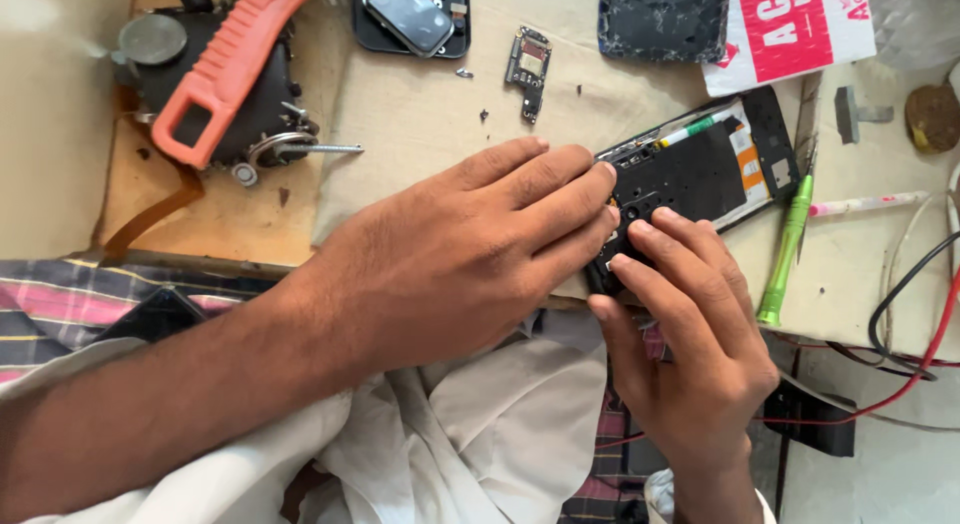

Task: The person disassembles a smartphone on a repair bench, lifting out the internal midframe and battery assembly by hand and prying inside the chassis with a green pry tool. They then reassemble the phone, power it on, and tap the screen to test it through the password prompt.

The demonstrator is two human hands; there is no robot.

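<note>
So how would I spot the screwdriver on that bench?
Find the opened phone under both hands at the bench's near edge. Just right of it lies the screwdriver, pointing away from the person. Its bright green handle sets it apart from the pale pink pen beside it.

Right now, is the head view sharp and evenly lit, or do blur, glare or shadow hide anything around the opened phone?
Head view: light is soft and even, with no harsh glare; the left hand and right hand look sharp and lie on the near end of the opened phone, hiding it; the green screwdriver is crisp; the top-left corner looks washed out and soft.
</note>
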